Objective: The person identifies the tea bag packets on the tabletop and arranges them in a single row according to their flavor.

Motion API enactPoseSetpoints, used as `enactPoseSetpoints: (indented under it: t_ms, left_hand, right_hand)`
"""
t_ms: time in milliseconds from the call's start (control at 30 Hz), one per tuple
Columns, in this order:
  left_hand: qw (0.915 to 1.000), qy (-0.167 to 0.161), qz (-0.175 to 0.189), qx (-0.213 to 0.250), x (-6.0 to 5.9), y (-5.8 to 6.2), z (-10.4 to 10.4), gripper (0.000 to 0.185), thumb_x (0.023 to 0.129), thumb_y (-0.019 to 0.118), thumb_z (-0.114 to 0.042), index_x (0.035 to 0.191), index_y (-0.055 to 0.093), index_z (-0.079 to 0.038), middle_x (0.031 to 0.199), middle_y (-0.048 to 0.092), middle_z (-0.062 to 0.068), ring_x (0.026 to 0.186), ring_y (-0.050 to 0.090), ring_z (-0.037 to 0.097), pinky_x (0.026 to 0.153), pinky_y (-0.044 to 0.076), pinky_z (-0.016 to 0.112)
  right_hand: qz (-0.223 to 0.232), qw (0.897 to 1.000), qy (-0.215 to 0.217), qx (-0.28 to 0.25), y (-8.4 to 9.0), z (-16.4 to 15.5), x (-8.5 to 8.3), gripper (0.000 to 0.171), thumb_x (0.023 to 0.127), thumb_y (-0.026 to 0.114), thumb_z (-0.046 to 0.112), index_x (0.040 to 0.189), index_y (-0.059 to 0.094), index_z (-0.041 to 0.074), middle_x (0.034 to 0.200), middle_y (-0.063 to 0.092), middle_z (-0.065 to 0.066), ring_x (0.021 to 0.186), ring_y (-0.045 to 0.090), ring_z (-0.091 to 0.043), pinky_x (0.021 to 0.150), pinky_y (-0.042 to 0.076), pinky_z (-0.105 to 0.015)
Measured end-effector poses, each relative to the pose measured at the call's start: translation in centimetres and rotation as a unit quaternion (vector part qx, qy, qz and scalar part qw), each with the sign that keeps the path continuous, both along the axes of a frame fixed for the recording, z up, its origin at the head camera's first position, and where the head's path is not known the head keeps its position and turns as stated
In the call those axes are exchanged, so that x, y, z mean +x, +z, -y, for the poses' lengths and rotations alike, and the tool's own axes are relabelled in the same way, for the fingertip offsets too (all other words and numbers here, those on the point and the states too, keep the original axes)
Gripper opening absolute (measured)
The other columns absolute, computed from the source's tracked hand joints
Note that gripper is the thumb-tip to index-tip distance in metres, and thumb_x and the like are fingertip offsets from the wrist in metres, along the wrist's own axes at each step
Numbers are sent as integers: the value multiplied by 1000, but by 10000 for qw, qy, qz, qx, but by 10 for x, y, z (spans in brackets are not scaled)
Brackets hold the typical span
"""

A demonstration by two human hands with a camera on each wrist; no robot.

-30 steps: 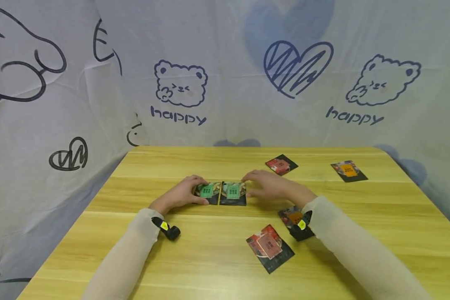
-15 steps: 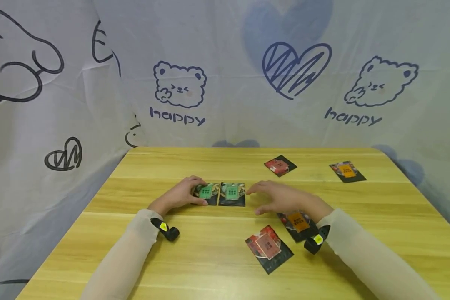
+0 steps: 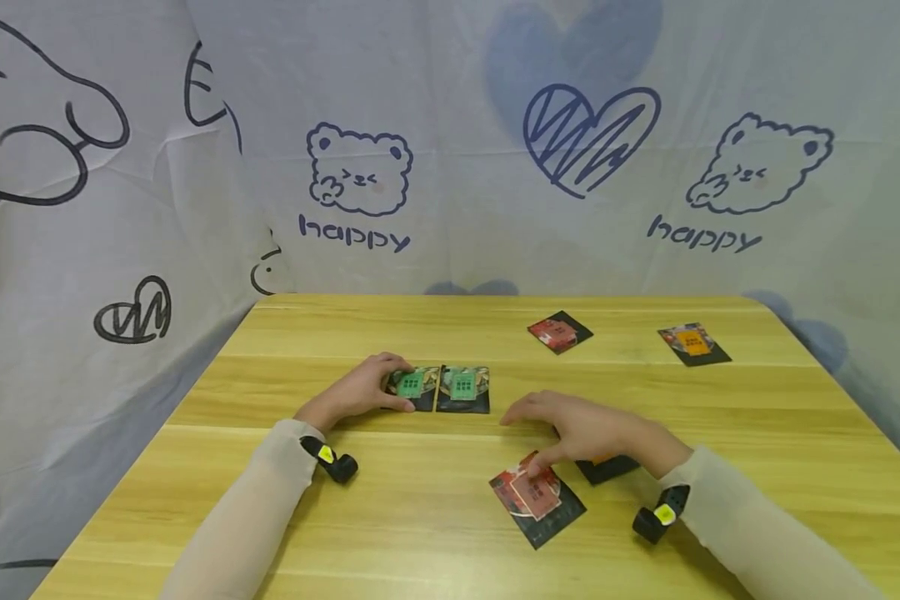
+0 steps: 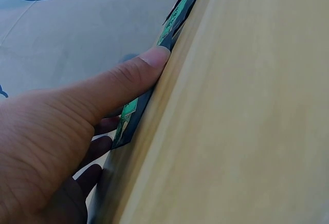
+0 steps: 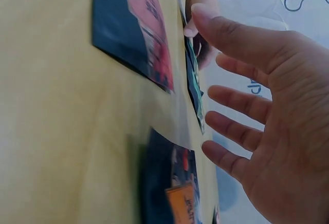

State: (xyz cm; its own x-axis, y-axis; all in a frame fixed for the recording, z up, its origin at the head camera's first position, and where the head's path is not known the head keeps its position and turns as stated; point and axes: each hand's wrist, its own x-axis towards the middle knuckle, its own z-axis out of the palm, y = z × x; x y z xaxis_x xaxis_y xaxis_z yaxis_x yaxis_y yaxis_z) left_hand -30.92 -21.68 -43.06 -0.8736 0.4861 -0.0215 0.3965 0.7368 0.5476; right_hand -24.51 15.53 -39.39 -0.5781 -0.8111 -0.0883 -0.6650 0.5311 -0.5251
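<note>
Two green-labelled flat packets lie side by side on the table in the head view. My left hand [image 3: 354, 387] holds the left green packet [image 3: 424, 390] between thumb and fingers, with the thumb [image 4: 149, 62] at its near edge; the far fingertips are partly hidden. Close against it lies the right green packet [image 3: 465, 392], untouched. My right hand [image 3: 596, 429] hovers with spread fingers, its thumb over the far corner of the near red-labelled packet [image 3: 547, 508]. Partly under that hand is an orange-labelled packet [image 5: 159, 183]. The right wrist view shows nothing in its grasp.
Farther back on the wooden table [image 3: 330, 533] lie another red-labelled packet [image 3: 561, 332] and another orange-labelled packet [image 3: 694, 343]. A white cloth [image 3: 465, 183] printed with hearts and bears hangs behind the far edge and along the left side.
My right hand has left the right green packet and come back toward me and to the right, over the near red packet. The left hand stays where it was.
</note>
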Motion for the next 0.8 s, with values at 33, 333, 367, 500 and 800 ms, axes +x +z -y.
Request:
enactPoseSetpoints:
  t_ms: [33,333,367,500,800]
  left_hand:
    - [10000,3,12,3,0,0,0,74,79,79,-49,140,54,-14,147,40,13,136,36,34,106,35,52]
    - [10000,-3,18,10,1,3,0,74,79,79,-49,139,55,-14,147,41,13,136,36,34,107,34,53]
    - [10000,-8,10,9,1,3,0,74,79,79,-49,139,55,-14,147,41,13,135,36,34,107,34,53]
    - [10000,-12,-14,-10,1,3,0,73,79,79,-48,139,55,-14,146,41,13,135,36,34,107,35,52]
    - [10000,-23,-7,32,-1,1,1,74,79,79,-50,139,55,-14,146,42,13,135,37,34,106,35,52]
  right_hand:
    - [25,10000,43,-6,0,-1,2,66,84,72,50,142,51,26,143,44,5,132,40,-20,106,37,-47]
    - [189,9994,275,2,0,-3,22,64,80,75,53,137,55,33,138,45,7,128,42,-20,104,40,-46]
    - [156,9994,319,11,-1,-3,23,65,79,76,54,137,55,33,137,46,7,127,43,-19,103,41,-45]
    - [28,9987,511,-42,-3,-4,28,70,76,78,56,137,56,30,132,48,8,120,45,-15,99,43,-40]
    - [-274,9944,983,-282,-6,-4,34,68,76,77,55,137,57,30,123,49,10,106,45,-10,86,43,-31]
